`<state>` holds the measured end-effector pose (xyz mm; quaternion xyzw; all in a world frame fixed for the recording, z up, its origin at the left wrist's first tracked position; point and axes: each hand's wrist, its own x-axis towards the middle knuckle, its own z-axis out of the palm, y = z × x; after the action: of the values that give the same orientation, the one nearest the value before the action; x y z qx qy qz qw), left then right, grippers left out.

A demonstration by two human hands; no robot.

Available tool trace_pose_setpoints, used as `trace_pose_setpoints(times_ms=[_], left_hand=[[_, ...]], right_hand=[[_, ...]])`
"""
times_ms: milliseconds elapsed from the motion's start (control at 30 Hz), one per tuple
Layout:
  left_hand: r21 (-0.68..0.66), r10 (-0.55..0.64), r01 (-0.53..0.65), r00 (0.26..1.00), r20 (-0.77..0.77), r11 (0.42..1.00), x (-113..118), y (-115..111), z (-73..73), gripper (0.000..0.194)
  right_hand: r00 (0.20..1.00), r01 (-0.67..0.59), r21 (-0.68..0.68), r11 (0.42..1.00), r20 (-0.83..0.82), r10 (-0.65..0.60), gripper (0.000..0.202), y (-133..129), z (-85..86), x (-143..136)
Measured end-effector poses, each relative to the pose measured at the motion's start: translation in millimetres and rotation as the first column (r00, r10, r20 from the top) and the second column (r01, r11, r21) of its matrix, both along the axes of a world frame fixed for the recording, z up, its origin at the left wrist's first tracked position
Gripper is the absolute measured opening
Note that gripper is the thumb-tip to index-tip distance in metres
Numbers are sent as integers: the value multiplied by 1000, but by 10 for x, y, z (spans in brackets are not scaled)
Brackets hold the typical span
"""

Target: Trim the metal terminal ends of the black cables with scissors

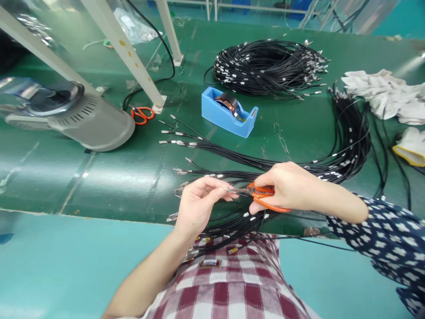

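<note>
Orange-handled scissors (265, 195) are gripped in my right hand (288, 186), their blades pointing left toward my other hand. Between thumb and fingers, my left hand (202, 199) pinches a thin black cable (244, 195) close to the blade tips. Whether the blades touch the cable cannot be made out. Around both hands lie bundles of black cables (239, 156) with white tags and metal end terminals. More cables (229, 230) hang over the table's front edge onto a checked apron (219, 283).
On the green table (139, 177) stands a blue tape dispenser (226, 119) before a large cable coil (265, 66). To the left are a grey machine (96, 119), a second pair of orange scissors (142, 115) and white posts (126, 48). White gloves (385, 95) lie at right.
</note>
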<state>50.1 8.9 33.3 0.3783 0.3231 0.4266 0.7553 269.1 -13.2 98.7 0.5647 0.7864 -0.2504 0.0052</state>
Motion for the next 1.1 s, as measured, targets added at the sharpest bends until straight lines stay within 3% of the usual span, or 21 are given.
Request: trace_pose_setpoints(times_ms=[200,433,567,667,767,933,1033,1100], left_hand=[[26,-7,7,1000,3,1000,1,-25,-32,3],[36,-8,8,1000,10,999,7,-32,-44,4],[40,-12,12,1000,5,999,-2,-43,-44,4],[44,-19,19,1000,5,999,-12,-47,-46,4],[52,-28,27,1000,2,998,-14,-45,-59,3],[34,-37,37,999,-6,999,5,-27,-77,4],[48,-42,42,999,3,998,6,-6,-62,5],[82,-24,24,1000,-7,996,-3,3,-55,8]], right_hand=[[993,-16,5,1000,117,15,49,-22,87,3],[991,-13,8,1000,130,12,51,-22,89,-25],[997,-12,-24,1000,79,14,55,-14,65,-20],[1000,2,-137,991,-19,-5,55,-3,33,1],[991,10,-312,950,-123,-51,56,16,-4,24],[964,26,-422,906,-230,-135,55,30,-56,43],[877,47,-550,834,-377,-298,51,6,-109,45],[782,145,-560,815,-439,-441,46,-18,-162,38]])
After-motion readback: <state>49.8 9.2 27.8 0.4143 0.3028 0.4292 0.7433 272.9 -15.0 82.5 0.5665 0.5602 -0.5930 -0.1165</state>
